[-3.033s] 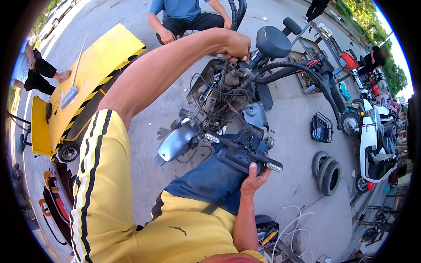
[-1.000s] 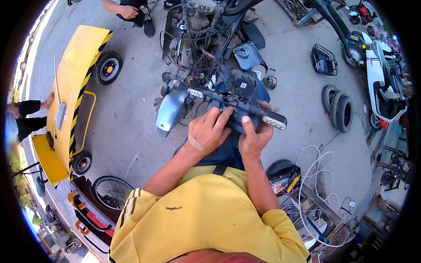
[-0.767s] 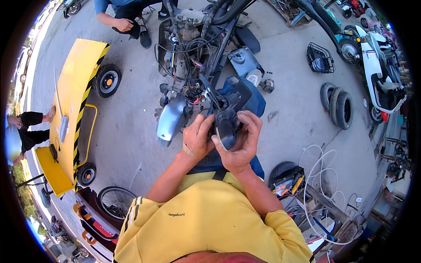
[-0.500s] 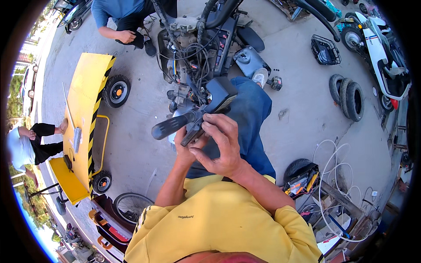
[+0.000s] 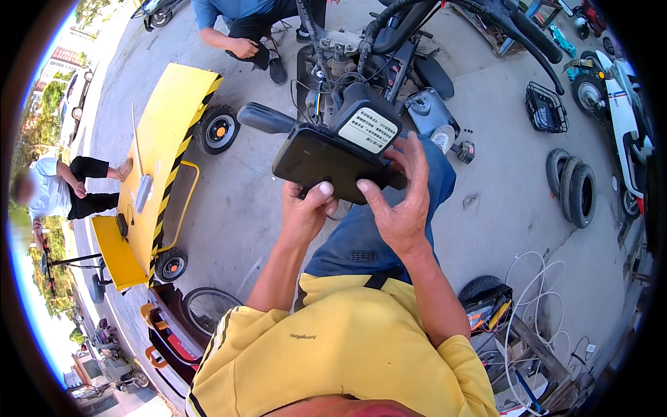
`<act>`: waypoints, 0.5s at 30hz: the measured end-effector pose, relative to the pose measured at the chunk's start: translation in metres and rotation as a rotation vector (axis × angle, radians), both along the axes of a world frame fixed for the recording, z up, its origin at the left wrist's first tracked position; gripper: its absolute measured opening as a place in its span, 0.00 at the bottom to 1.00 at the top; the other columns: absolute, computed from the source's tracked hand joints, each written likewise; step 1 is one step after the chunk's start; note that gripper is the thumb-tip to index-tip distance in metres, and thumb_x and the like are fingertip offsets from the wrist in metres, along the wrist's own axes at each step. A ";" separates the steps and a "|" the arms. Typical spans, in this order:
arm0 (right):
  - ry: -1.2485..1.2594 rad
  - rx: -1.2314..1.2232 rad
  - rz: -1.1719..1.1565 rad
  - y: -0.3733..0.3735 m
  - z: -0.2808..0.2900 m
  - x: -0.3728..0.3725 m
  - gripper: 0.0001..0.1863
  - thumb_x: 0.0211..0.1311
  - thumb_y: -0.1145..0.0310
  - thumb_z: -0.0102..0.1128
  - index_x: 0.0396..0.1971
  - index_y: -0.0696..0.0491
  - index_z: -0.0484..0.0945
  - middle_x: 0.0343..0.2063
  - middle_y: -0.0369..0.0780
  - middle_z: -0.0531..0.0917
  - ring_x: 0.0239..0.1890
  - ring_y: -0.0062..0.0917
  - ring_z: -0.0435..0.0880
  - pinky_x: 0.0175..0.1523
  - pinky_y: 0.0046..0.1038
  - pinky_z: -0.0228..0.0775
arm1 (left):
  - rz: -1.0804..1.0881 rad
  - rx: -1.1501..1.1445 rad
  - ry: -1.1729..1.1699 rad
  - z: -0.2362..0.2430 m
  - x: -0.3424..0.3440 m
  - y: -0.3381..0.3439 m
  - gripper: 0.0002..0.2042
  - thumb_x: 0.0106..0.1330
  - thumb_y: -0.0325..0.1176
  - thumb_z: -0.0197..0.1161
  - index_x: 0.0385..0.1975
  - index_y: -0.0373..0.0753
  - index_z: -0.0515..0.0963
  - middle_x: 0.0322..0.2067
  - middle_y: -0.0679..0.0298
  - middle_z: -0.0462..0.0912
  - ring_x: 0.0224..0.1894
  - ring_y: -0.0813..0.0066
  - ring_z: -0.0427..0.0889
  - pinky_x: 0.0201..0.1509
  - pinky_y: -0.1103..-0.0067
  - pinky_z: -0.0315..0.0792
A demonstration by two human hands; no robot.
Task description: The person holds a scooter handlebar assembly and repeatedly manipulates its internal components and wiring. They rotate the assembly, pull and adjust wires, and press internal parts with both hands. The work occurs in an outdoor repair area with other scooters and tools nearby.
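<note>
Between my hands is a flat, dark rectangular panel (image 5: 323, 163) with a glossy face, tilted up toward me. My left hand (image 5: 306, 214) grips its near left edge, thumb on the face and fingers underneath. At the near right edge, my right hand (image 5: 404, 205) pinches it, thumb at the front and other fingers round the right end. Directly beyond stands a black box (image 5: 360, 111) with a white printed label. A rounded black grip (image 5: 266, 118) sticks out at the panel's far left; how it joins is hidden. Farther off is a partly stripped scooter (image 5: 340, 48) with exposed cables.
A yellow cart (image 5: 163, 132) with striped edging stands left, a seated person (image 5: 52, 184) on it. Another person (image 5: 240, 31) crouches far left. Right lie a black basket (image 5: 547, 108), stacked tyres (image 5: 577, 191) and a coiled white hose (image 5: 538, 278). A grey cover (image 5: 425, 111) lies beyond my knee.
The panel has turned from edge-on to face me, and the box behind now shows its label. My right hand has moved rightward along the panel. The whole view has shifted.
</note>
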State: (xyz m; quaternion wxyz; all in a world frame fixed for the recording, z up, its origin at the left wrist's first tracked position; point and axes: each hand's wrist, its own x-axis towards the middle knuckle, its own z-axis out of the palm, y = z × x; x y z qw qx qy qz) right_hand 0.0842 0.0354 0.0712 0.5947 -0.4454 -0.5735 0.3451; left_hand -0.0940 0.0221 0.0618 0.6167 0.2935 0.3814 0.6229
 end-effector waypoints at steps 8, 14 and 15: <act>-0.295 0.137 0.048 0.012 0.038 0.016 0.57 0.46 0.66 0.85 0.76 0.57 0.59 0.68 0.55 0.67 0.65 0.50 0.74 0.65 0.43 0.71 | 0.021 -0.102 -0.149 0.040 0.011 0.020 0.08 0.68 0.32 0.69 0.41 0.38 0.78 0.30 0.68 0.80 0.25 0.84 0.73 0.21 0.84 0.67; -0.691 0.254 0.058 0.033 0.072 0.018 0.55 0.46 0.63 0.84 0.75 0.52 0.63 0.66 0.54 0.68 0.60 0.50 0.76 0.58 0.43 0.71 | 0.018 -0.090 -0.197 0.072 0.022 0.045 0.12 0.69 0.35 0.68 0.45 0.38 0.75 0.29 0.68 0.76 0.24 0.83 0.71 0.23 0.84 0.66; -0.719 0.257 0.054 0.039 0.075 0.019 0.54 0.47 0.63 0.84 0.75 0.53 0.63 0.66 0.54 0.68 0.60 0.50 0.76 0.58 0.43 0.71 | 0.028 -0.089 -0.196 0.078 0.023 0.050 0.13 0.69 0.35 0.68 0.46 0.37 0.74 0.30 0.67 0.77 0.25 0.83 0.71 0.23 0.84 0.66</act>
